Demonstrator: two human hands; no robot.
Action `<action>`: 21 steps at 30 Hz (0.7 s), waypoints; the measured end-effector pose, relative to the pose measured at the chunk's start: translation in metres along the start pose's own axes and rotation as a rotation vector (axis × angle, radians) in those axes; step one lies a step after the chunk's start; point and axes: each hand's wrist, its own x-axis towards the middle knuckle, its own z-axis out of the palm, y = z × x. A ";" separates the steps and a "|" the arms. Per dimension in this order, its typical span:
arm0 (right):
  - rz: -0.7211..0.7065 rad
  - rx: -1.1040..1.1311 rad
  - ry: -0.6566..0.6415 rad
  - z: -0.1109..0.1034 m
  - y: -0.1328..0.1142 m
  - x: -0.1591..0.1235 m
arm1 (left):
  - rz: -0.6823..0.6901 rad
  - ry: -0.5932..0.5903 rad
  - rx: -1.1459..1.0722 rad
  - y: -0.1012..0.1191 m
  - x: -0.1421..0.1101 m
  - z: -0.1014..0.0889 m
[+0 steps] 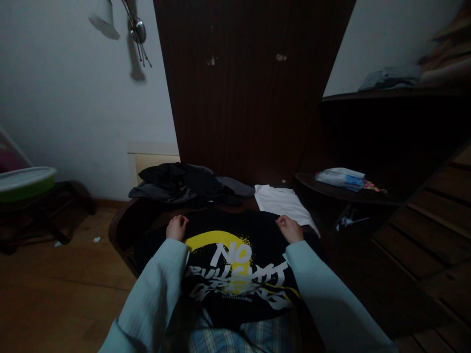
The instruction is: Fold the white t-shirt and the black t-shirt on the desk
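A black T-shirt (235,223) with white lettering and a yellow print is spread out in front of me, its near end hanging close to my plaid-covered lap. My left hand (177,228) pinches the cloth at the upper left of the print. On the opposite side, my right hand (290,229) grips the shirt near its far right part, fingers closed. Between both hands the fabric lies fairly flat, with some folds lower down over the lettering. Just beyond my right hand rests a folded white garment (283,202).
Dark clothes (184,182) lie heaped at the back left of the dark wooden surface. A plastic packet (340,177) sits on a low shelf (309,182) to the right. A green basin (27,185) stands on a stool at left. Behind rises a dark wooden panel (243,113).
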 end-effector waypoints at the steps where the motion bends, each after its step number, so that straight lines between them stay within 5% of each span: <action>1: 0.014 0.001 0.017 0.000 0.001 0.000 | -0.005 0.013 -0.012 -0.001 0.000 0.000; 13: -0.004 0.080 0.078 0.007 0.001 -0.001 | 0.046 0.108 -0.127 -0.001 -0.001 0.005; 17: -0.179 0.267 0.183 0.012 0.001 -0.002 | 0.283 0.148 -0.201 0.001 -0.003 0.006; 21: -0.414 0.401 0.177 0.018 -0.001 -0.002 | 0.532 0.008 -0.232 0.002 -0.004 0.010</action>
